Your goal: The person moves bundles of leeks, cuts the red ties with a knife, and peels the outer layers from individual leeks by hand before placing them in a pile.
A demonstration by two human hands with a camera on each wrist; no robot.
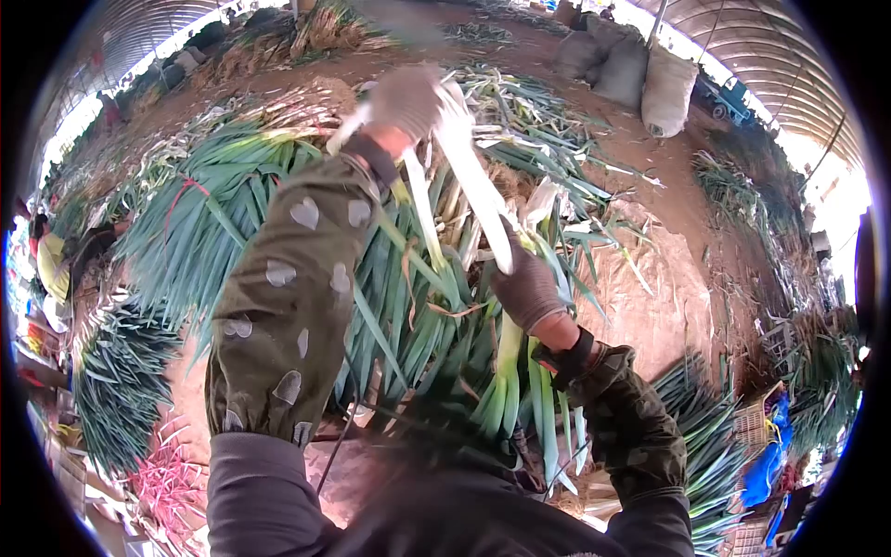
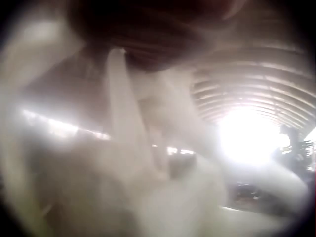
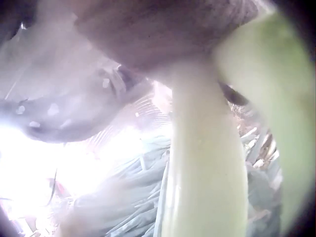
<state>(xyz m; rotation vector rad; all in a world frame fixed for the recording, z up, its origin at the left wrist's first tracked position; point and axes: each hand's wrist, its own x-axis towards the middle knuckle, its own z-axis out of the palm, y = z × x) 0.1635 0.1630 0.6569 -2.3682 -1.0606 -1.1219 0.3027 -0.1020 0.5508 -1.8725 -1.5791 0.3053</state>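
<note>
A long leek (image 1: 478, 186) slants between both hands, its white shaft up and its green leaves down toward the lap. My gloved right hand (image 1: 529, 288) grips it where white turns to green; in the right wrist view the pale stalk (image 3: 205, 163) passes below the glove (image 3: 163, 34). At the white upper end is my gloved left hand (image 1: 406, 100), blurred, its fingers curled at the leek. Pale strips (image 1: 422, 209) hang below this hand. In the left wrist view, whitish pieces (image 2: 126, 108) show under the dark glove (image 2: 143, 34).
Heaped leeks (image 1: 418, 316) lie below the hands, with a tied bundle (image 1: 213, 204) to the left and more leeks (image 1: 121, 381) beyond it. Large sacks (image 1: 668, 91) stand at the back right. A crate (image 1: 756, 418) is at the lower right. Another person (image 1: 53, 265) is at far left.
</note>
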